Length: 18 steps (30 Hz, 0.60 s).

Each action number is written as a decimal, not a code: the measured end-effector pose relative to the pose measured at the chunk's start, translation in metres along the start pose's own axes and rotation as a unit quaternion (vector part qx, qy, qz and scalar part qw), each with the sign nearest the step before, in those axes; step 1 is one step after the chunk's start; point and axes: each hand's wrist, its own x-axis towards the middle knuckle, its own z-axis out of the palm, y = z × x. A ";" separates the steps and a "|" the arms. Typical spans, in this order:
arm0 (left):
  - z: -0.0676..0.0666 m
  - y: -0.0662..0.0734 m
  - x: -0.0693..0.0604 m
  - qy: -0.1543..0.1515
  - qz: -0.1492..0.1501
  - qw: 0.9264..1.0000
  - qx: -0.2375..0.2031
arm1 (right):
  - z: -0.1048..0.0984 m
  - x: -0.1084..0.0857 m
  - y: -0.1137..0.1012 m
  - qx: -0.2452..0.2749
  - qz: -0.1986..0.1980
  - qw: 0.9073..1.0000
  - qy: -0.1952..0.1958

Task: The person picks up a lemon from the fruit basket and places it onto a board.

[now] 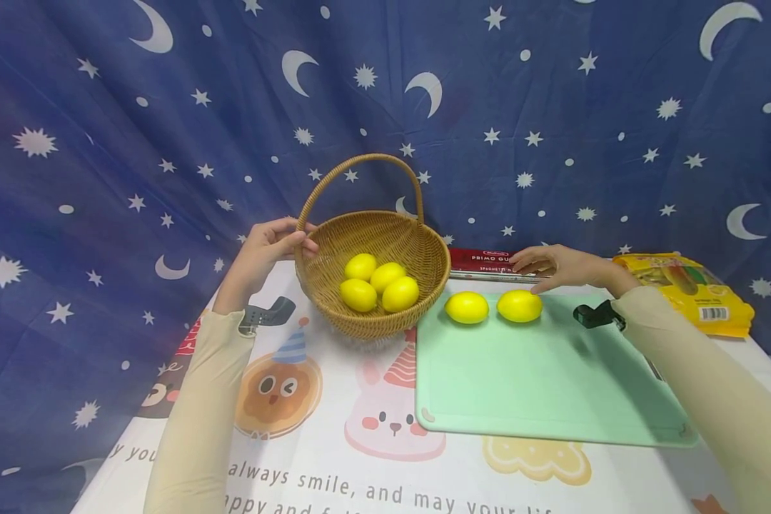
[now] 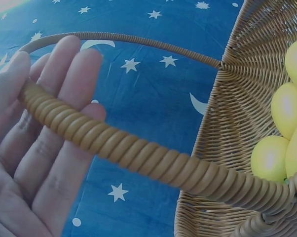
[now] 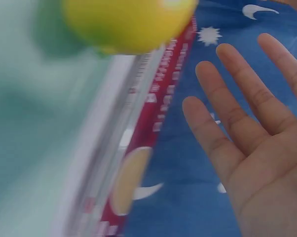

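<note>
On the bench (image 1: pixel 330 442), the green board (image 1: pixel 520 385) is the broadest thing; by its far left corner sits the wicker basket (image 1: pixel 360 327), mouth up and tipped toward the wearer, its arched handle (image 2: pixel 138 155) running left to right. It looks light and slightly springy, best held by that handle, where the left grip (image 1: pixel 273 246) holds, thumb and fingers on opposite sides. The right grip (image 1: pixel 562 265) is spread, thumb just beside the right-hand lemon (image 1: pixel 519 305). This and the left-hand lemon (image 1: pixel 466 308) lie along the board's far edge, long axes roughly parallel to it; which end bears the nub is unclear. Four lemons (image 1: pixel 360 294) cluster in the basket. All look firm, smooth, probably slippery, best taken across the middle.
</note>
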 end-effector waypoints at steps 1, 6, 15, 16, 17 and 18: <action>0.000 0.000 0.000 -0.001 0.000 1.000 -0.001 | -0.003 0.002 -0.005 -0.006 -0.001 1.000 0.000; 0.000 -0.001 0.000 -0.002 0.001 1.000 -0.009 | -0.014 0.018 -0.034 -0.025 -0.006 1.000 -0.002; 0.000 0.007 0.002 -0.015 -0.010 1.000 0.004 | -0.013 0.062 -0.089 -0.043 -0.038 0.998 -0.038; 0.000 0.008 0.003 -0.017 -0.012 1.000 0.008 | -0.011 0.067 -0.095 -0.044 -0.043 0.997 -0.044; -0.001 0.010 0.003 -0.018 -0.016 1.000 0.013 | -0.009 0.072 -0.100 -0.042 -0.049 0.997 -0.050; 0.000 0.011 0.004 -0.019 -0.019 1.000 0.017 | -0.007 0.078 -0.106 -0.042 -0.054 0.996 -0.056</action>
